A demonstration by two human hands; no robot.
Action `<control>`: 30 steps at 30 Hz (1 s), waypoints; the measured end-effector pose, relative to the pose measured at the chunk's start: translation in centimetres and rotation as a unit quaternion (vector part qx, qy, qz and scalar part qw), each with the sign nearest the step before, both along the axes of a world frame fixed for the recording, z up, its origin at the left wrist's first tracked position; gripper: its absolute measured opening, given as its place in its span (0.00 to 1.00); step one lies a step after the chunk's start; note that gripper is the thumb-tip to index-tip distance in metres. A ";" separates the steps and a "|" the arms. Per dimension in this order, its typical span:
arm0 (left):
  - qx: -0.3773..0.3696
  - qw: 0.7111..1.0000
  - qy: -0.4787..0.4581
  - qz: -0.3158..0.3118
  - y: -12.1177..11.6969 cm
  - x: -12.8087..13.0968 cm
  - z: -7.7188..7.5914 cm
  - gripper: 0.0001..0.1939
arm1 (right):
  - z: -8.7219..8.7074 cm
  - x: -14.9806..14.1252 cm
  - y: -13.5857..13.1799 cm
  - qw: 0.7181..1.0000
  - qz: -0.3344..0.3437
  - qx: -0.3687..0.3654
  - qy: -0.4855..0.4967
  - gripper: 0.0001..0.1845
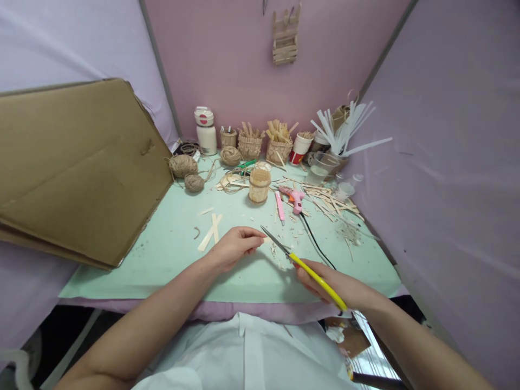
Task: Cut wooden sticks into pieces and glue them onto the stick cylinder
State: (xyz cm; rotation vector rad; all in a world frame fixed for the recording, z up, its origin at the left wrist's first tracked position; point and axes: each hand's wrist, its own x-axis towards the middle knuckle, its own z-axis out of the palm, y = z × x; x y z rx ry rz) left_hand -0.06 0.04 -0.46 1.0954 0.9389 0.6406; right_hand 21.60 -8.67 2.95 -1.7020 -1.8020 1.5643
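My right hand (331, 284) is closed around the yellow handles of a pair of scissors (303, 264), whose blades point up-left toward my left hand. My left hand (235, 246) hovers just above the green mat (170, 254), fingers curled and pinched together near the blade tips; what they hold is too small to make out. Two flat wooden sticks (212, 232) lie crossed on the mat to the left of that hand.
A pink glue gun (296, 197) with a black cord, a small stick-built cup (259, 186), twine balls (183, 166), baskets of sticks (278, 145), a white jar (206, 131) and scattered sticks (331, 203) sit further back. Large cardboard sheets (77, 168) lean at left.
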 end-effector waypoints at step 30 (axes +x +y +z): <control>0.104 0.989 -0.034 0.103 -0.4 0.4 -0.8 0.13 | -2.7 -6.1 7.2 0.931 -0.229 0.256 0.123 0.16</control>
